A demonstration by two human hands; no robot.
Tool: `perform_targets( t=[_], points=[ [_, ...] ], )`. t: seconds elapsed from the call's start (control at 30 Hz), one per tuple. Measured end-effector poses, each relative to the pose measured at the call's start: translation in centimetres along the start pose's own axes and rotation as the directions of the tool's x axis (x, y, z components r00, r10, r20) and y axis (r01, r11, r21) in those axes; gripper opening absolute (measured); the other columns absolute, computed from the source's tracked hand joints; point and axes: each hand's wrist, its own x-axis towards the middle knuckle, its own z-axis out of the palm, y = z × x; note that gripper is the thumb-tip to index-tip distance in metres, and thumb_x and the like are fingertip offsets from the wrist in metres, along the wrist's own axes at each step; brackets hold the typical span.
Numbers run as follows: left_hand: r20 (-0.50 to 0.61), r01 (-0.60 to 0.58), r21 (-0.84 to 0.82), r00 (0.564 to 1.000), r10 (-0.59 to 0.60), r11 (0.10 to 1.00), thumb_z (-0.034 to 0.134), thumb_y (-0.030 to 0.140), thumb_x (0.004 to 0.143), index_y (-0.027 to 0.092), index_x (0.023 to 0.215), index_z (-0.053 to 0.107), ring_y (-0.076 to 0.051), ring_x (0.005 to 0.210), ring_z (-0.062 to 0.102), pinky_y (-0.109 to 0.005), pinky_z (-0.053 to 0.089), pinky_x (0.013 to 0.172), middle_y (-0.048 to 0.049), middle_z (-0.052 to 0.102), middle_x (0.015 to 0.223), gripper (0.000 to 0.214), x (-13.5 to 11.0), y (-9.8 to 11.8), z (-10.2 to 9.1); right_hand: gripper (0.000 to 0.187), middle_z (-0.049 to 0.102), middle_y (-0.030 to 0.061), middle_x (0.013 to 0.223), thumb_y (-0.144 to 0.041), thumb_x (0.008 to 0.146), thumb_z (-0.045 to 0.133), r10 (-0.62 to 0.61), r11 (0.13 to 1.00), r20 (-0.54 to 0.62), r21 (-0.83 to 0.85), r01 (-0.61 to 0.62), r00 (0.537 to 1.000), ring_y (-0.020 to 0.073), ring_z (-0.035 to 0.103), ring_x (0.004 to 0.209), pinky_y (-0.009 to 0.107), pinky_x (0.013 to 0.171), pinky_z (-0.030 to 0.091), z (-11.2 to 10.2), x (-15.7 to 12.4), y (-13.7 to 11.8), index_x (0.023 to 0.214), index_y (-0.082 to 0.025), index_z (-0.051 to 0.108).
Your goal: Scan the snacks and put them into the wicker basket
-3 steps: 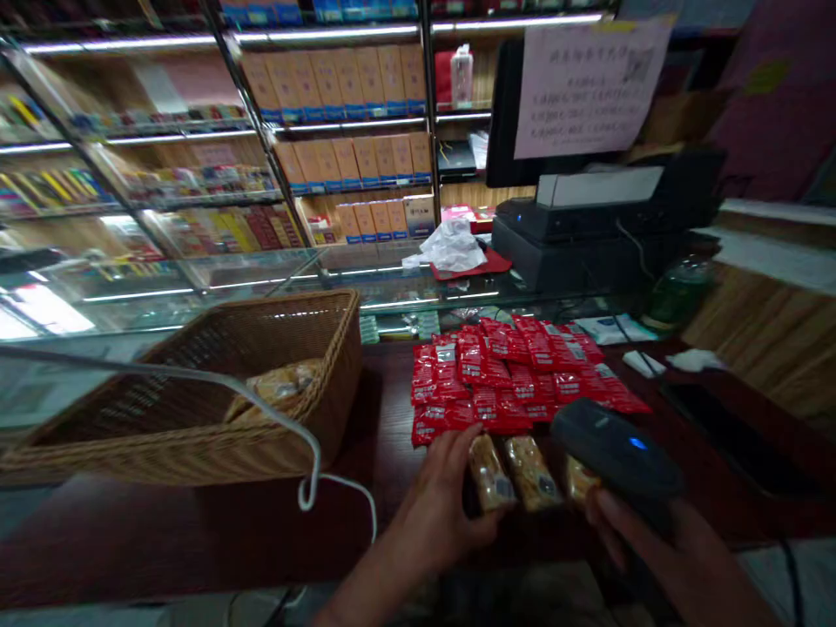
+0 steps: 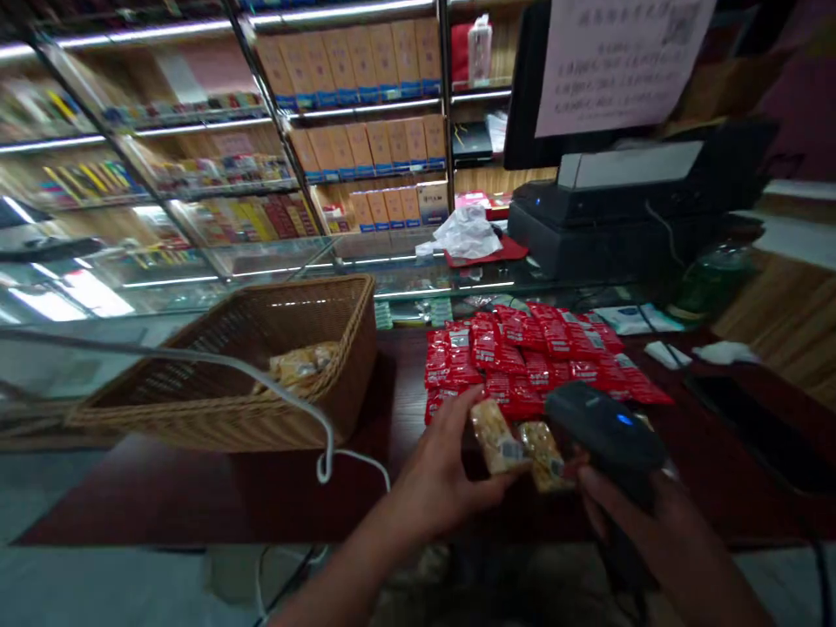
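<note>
Surface, dark reddish-brown and glossy [image 2: 196,496], with the work in hand at its near edge, right of centre. Item: tan oblong packet in clear wrap [image 2: 493,435], pinched end to end in the left hand [image 2: 444,461], forefinger at the far end, thumb at the near end, hand curved open only to the packet's length; pale label facing up. Item: second packet of the same kind [image 2: 541,453], just beside it. Item: black handheld scanner with a blue light [image 2: 604,427], right hand [image 2: 643,514] closed round its handle, head over the right end of the row.

Progress, as judged: partway. Red glossy packets with white print [image 2: 496,348] lie massed toward the far edge, seemingly set apart; tan packets [image 2: 304,361] also lie in the brown woven basket [image 2: 356,383] at the surface's left. Which packets have been scanned cannot be told; the held one appears current.

Differences from the earlier frame: the held packet is now tilted and perhaps lifted; the scanner head sits nearer the second packet; a third tan packet, plain then, is mostly hidden; the whole view has shifted.
</note>
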Motion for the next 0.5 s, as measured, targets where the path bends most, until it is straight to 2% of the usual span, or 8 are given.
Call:
perform_targets(
  t=[0.07, 0.13, 0.23, 0.3, 0.37, 0.43, 0.5],
  points=[
    [-0.012, -0.062, 0.004, 0.998, 0.062, 0.998, 0.081, 0.027, 0.070, 0.025, 0.151, 0.029, -0.027, 0.132, 0.047, -0.042, 0.040, 0.112, -0.0114, 0.047, 0.146, 0.096, 0.0, 1.0, -0.8, 0.041, 0.059, -0.0036, 0.052, -0.060, 0.078, 0.066, 0.017, 0.999, -0.025, 0.050, -0.016, 1.000, 0.0185, 0.055, 0.050, 0.029, 0.051, 0.041, 1.4, -0.1, -0.9, 0.089, -0.020, 0.062],
    [-0.014, -0.097, 0.022, 0.995, 0.098, 0.995, 0.083, 0.025, 0.068, 0.023, 0.151, 0.030, -0.028, 0.133, 0.046, -0.042, 0.041, 0.112, -0.0126, 0.046, 0.146, 0.098, -0.5, 2.0, -0.6, 0.044, 0.060, -0.0038, 0.053, -0.058, 0.072, 0.072, 0.031, 0.997, -0.011, 0.071, -0.030, 0.999, 0.0192, 0.056, 0.051, 0.030, 0.052, 0.043, 2.4, -0.2, -0.8, 0.092, -0.020, 0.062],
    [-0.082, -0.066, -0.057, 0.995, 0.061, 0.996, 0.087, 0.027, 0.065, 0.023, 0.151, 0.032, -0.030, 0.134, 0.045, -0.046, 0.040, 0.112, -0.0144, 0.045, 0.147, 0.102, -2.0, 2.6, 1.4, 0.047, 0.065, -0.0010, 0.061, -0.058, 0.065, 0.079, 0.087, 0.995, -0.095, 0.065, -0.081, 0.992, 0.0221, 0.060, 0.061, 0.031, 0.056, 0.046, 3.0, -0.8, 0.4, 0.090, -0.020, 0.065],
    [-0.143, -0.006, -0.253, 0.989, -0.032, 0.967, 0.090, 0.034, 0.062, 0.024, 0.150, 0.035, -0.031, 0.130, 0.048, -0.047, 0.045, 0.108, -0.0147, 0.048, 0.144, 0.104, -3.3, 2.5, 3.1, 0.047, 0.066, -0.0002, 0.064, -0.056, 0.063, 0.081, 0.100, 0.992, -0.183, 0.091, -0.085, 0.978, 0.0232, 0.062, 0.063, 0.031, 0.056, 0.047, 2.9, -1.5, 1.6, 0.091, -0.021, 0.067],
    [-0.150, 0.075, -0.540, 0.972, -0.183, 0.838, 0.088, 0.038, 0.064, 0.023, 0.143, 0.045, -0.029, 0.116, 0.059, -0.042, 0.054, 0.093, -0.0136, 0.055, 0.135, 0.091, -4.3, 2.1, 4.6, 0.049, 0.065, -0.0003, 0.062, -0.055, 0.063, 0.082, 0.088, 0.989, -0.197, 0.136, -0.062, 0.976, 0.0225, 0.060, 0.058, 0.030, 0.051, 0.046, 2.5, -2.2, 2.9, 0.096, -0.021, 0.068],
    [-0.058, 0.158, -0.781, 0.945, -0.322, 0.604, 0.083, 0.040, 0.071, 0.020, 0.129, 0.058, -0.021, 0.092, 0.067, -0.032, 0.058, 0.072, -0.0099, 0.065, 0.115, 0.066, -5.1, 1.8, 5.6, 0.052, 0.061, -0.0010, 0.057, -0.056, 0.064, 0.083, 0.090, 0.982, -0.155, 0.178, -0.062, 0.984, 0.0208, 0.055, 0.050, 0.030, 0.045, 0.044, 2.1, -2.9, 4.1, 0.098, -0.020, 0.068],
    [0.039, 0.203, -0.894, 0.924, -0.381, 0.399, 0.080, 0.042, 0.072, 0.017, 0.110, 0.067, -0.015, 0.072, 0.066, -0.024, 0.054, 0.060, -0.0049, 0.070, 0.090, 0.048, -5.5, 1.7, 6.0, 0.053, 0.061, -0.0006, 0.056, -0.058, 0.065, 0.083, 0.087, 0.977, -0.116, 0.204, -0.062, 0.989, 0.0208, 0.054, 0.048, 0.030, 0.044, 0.044, 1.8, -3.5, 5.2, 0.098, -0.019, 0.068]
  ],
)
